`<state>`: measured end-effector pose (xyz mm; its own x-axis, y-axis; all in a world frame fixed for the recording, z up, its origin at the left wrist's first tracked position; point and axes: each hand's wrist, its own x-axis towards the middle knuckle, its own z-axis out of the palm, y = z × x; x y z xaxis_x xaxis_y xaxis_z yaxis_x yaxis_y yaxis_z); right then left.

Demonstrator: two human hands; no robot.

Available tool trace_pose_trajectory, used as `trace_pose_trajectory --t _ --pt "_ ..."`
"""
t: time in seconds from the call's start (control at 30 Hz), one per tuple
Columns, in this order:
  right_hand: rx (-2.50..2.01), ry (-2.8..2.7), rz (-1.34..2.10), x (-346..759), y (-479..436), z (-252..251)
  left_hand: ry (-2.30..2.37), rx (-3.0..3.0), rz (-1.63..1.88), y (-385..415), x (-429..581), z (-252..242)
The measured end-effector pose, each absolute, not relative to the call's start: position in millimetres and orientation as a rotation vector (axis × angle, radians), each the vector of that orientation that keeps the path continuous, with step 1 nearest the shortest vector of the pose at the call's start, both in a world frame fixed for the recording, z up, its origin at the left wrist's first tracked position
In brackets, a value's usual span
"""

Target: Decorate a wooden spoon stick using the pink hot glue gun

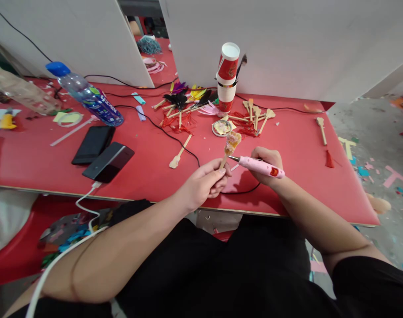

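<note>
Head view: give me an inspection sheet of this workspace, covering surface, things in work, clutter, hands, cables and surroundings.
Surface: red tabletop, with small scraps scattered on it.
Things in work: pink pen-like tool, its tip close to a wooden stick with a coated head; loose sticks lie beyond.
Clutter: blue-capped bottle, phone-like devices, stacked cups, feathers.
Hands: left hand grips the stick; right hand holds the tool.
Cables: black cable across the tabletop; white cable by the left forearm.
Surroundings: pale partition behind; floor littered with scraps.
</note>
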<state>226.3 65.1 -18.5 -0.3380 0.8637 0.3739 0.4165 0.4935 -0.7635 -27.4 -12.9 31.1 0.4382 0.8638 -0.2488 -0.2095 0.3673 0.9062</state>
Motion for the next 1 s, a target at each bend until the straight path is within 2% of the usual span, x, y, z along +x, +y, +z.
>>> trace_pose_trajectory --t 1.0 --pt "-1.121 -1.855 0.628 210 64 -12 1.026 1.079 0.823 -31 -24 32"
